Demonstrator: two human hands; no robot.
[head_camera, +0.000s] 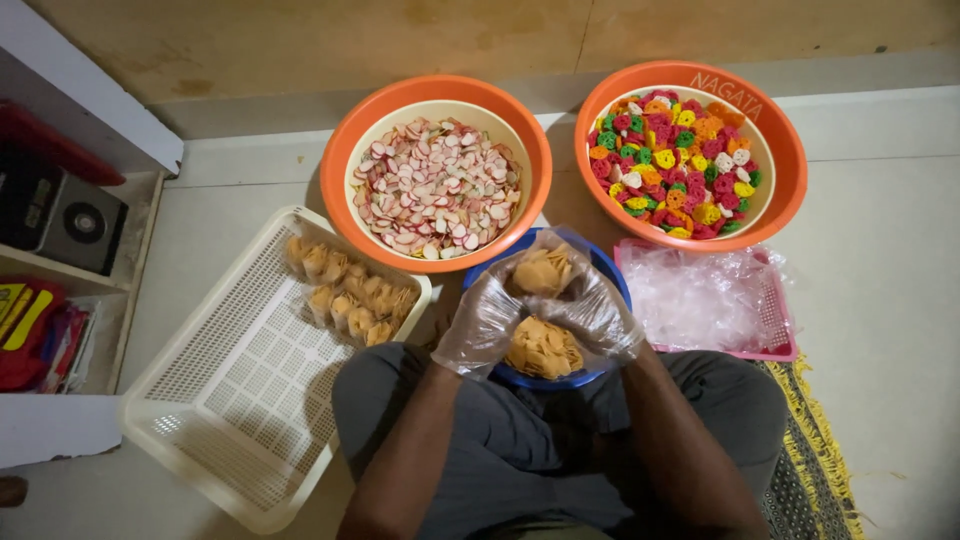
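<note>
I sit cross-legged on the floor with a blue bowl (608, 276) of yellow-orange chips (542, 350) in front of my lap. Both hands wear clear plastic gloves. My left hand (485, 318) and my right hand (592, 310) meet above the bowl and together hold a small clear bag of the same chips (543, 270). To my left a cream plastic basket (240, 400) holds several filled chip bags (350, 292) in its far corner.
An orange bowl (345, 150) of pink-and-white chips and another orange bowl (790, 170) of mixed coloured chips stand ahead. A pink tray (775, 325) with empty clear bags (695, 295) lies on the right. A shelf (130, 230) stands on the left, a rug (815, 460) under my right leg.
</note>
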